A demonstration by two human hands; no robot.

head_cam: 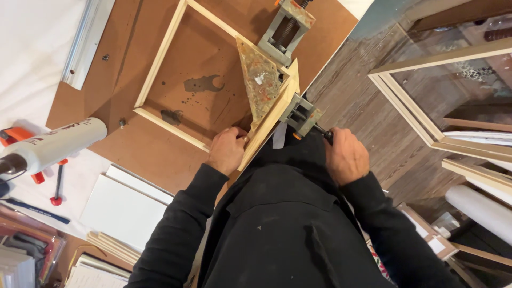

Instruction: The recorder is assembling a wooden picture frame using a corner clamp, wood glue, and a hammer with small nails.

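The left hand (226, 151) is closed over the near corner of a pale rectangular wooden frame (160, 61), thumb and fingers pressing where 2 thin strips meet; the right hand (346, 156) is closed around the dark handle at the end of a grey metal corner clamp (300, 117) that grips that same corner. The frame lies flat on a brown hardboard sheet (133, 154) on the counter (32, 48), its near corner right at the sheet's edge against the person's body; a mottled orange-green triangular block (258, 80) sits inside the clamp's angle, and a 2nd grey screw clamp (285, 29) holds the strip further up.

To do this well, I judge the left hand should keep both strips flush and square against the triangular block while the right turns the handle slowly; too much force could shift the joint or bruise the soft wood.

Room is tight: the clamp overhangs the sheet's edge above the wood-grain floor (362, 101), so the handle turns freely there; to the right, stacked pale frames (426, 128) stand well apart. On the left, a white glue bottle (58, 144) and orange-handled clamps (16, 136) lie near but clear of the left elbow.
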